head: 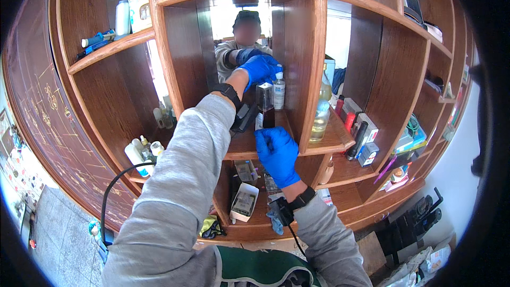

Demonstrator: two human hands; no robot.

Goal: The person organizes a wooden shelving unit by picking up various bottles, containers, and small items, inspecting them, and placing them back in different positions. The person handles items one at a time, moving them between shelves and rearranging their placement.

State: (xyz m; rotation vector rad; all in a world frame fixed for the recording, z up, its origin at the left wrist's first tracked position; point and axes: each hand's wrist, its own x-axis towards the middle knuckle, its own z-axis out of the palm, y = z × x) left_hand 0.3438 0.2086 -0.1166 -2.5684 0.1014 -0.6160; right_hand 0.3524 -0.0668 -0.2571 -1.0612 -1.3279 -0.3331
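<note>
Both hands wear blue gloves. My left hand (259, 69) reaches into the middle compartment of a wooden cabinet, by the cap of a clear plastic bottle (279, 95); whether it holds anything cannot be told. Below it a dark box with a pale top (265, 105) stands beside the bottle. A black object (244, 118) lies under my left wrist. My right hand (276, 151) is curled in front of the shelf's front edge (247, 154), just below the box; its fingertips are hidden, and no held thing shows. The compartment's mirrored back reflects the person and the left glove.
Glass bottles of yellowish liquid (318, 125) stand right of the divider (314, 71), near a black flashlight (357, 139) and small boxes (368, 154). White bottles (137, 152) stand at lower left. An open white carton (244, 202) and a blue cloth (275, 221) lie below.
</note>
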